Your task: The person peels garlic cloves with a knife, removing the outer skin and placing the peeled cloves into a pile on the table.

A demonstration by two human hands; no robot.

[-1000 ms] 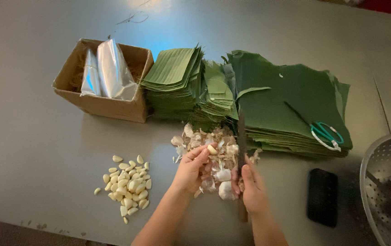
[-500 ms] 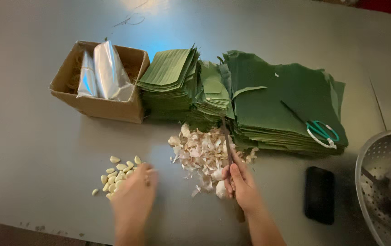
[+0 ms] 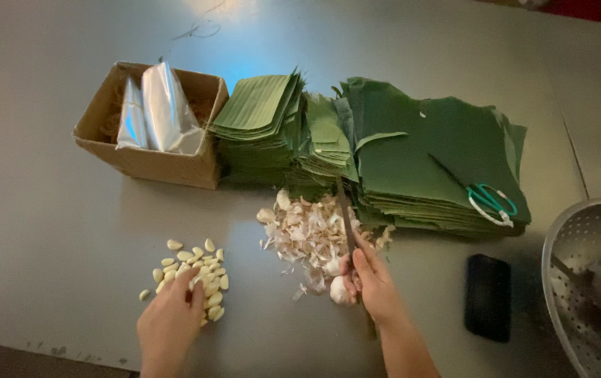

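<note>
Here the left hand [image 3: 169, 323] rests loosely open on the peeled cloves [image 3: 194, 274], left of the skins pile [image 3: 307, 234]; the right hand [image 3: 370, 280] (nearer the pile) grips a knife [image 3: 346, 213] pointing away

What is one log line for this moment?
left hand: on peeled cloves | right hand: holds knife | skins: by leaves

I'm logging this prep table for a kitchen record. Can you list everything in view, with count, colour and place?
Peeled garlic cloves: one pile, pale yellow, front left.
Garlic skins: one heap, whitish, centre.
Unpeeled garlic: at least one, white, by the right hand.
Knife: one, dark blade, over the skins.
Cut leaves: several stacks, green, centre back.
Scissors: one, teal handles, on the leaves.
Cardboard box: one, brown, back left, holding clear bags.
Phone: one, black, right.
Colander: one, metal, far right.
Table: grey.
Left hand: on the cloves.
Right hand: holding the knife.
</note>
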